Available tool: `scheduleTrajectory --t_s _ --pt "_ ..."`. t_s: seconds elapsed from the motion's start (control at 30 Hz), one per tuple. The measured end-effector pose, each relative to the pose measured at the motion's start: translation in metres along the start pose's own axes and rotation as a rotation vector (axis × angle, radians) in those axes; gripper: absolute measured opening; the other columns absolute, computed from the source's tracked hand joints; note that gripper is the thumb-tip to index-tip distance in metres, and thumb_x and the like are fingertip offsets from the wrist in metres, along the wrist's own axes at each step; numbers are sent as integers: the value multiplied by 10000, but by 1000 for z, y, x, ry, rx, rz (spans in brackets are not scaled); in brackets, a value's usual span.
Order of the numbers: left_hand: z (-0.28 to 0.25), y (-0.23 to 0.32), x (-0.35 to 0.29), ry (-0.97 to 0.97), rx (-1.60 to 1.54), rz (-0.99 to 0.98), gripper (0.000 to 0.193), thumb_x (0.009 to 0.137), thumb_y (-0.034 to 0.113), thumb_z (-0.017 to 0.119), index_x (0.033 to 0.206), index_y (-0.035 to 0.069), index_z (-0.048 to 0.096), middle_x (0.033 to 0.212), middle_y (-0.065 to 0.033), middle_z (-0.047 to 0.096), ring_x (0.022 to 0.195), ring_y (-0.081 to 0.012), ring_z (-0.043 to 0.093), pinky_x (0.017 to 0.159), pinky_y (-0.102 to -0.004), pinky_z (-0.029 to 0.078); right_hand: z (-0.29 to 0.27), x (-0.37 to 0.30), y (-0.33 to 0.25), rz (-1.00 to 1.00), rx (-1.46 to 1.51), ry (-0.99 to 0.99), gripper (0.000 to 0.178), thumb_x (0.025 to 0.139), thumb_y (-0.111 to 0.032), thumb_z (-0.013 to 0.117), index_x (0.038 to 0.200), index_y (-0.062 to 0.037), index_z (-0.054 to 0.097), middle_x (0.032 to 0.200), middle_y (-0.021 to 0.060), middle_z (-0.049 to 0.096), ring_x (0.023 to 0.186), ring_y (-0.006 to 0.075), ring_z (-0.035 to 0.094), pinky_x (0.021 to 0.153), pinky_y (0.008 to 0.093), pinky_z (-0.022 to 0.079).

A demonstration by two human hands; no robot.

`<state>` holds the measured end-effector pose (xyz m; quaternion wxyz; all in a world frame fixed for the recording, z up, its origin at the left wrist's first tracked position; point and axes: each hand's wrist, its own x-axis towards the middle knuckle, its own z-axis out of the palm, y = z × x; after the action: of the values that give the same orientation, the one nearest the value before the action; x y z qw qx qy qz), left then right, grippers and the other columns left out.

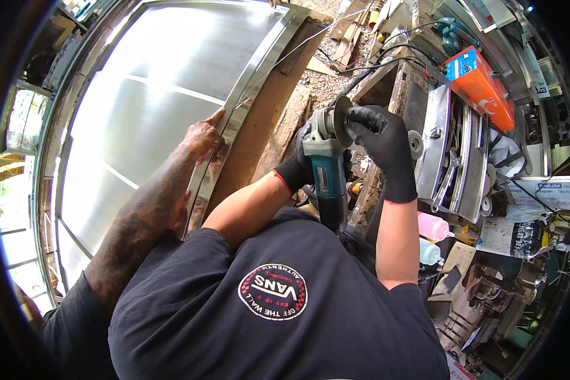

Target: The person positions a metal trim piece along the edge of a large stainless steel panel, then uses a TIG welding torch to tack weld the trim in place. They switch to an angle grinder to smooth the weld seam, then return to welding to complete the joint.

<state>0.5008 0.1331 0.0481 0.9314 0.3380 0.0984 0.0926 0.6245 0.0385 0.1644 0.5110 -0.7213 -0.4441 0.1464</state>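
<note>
Cluttered workshop; angle grinder [326,168] body half-hidden

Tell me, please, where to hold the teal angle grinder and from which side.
Grip the angle grinder around its straight teal barrel, behind the grey head, coming from the left as the left hand does. The disc sits at the far end, under the right hand; keep clear.

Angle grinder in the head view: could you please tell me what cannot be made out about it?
Head view:
- Angle grinder: rear end hidden by the black shirt.
- Left hand: its grip mostly hidden behind the grinder's body.
- Disc: seen edge-on, partly covered by the right hand; whether that hand clasps it is unclear.
</note>
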Motion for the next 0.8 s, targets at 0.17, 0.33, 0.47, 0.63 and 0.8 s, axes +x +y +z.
scheduleTrajectory --t_s 0.17,0.33,0.47,0.63,0.8 --pt "7 -6 5 52 175 223 189 976 179 680 1136 92 629 841 -106 694 681 -252 698 621 -429 602 -19 11 2 248 -531 -41 423 967 -358 698 754 7 699 596 78 639 566 119 594 581 302 446" --pt "9 9 -2 -90 -651 -147 605 976 660 522 1200 111 644 907 -166 727 717 -339 699 679 -519 585 -36 -3 2 192 254 -41 308 921 -61 711 1219 19 717 1051 104 768 938 159 724 831 282 574" --pt "23 17 5 -43 -696 -328 770 921 819 417 1174 146 693 935 -166 737 786 -353 697 758 -513 569 -33 -10 19 281 368 -85 430 891 60 686 1319 36 648 1159 108 733 973 124 689 885 274 559" --pt "23 8 11 -142 -593 -268 725 932 783 468 1237 162 684 1052 -113 732 918 -288 701 857 -485 564 -41 -7 16 476 64 25 404 1045 -350 619 769 -60 663 609 -55 518 525 79 462 489 279 353" --pt "21 -9 6 -207 -445 -179 683 854 535 701 1365 94 588 1188 -114 697 1045 -280 696 962 -490 556 -54 -21 30 405 160 95 298 994 -329 676 930 -39 702 777 2 625 669 113 575 593 309 456"
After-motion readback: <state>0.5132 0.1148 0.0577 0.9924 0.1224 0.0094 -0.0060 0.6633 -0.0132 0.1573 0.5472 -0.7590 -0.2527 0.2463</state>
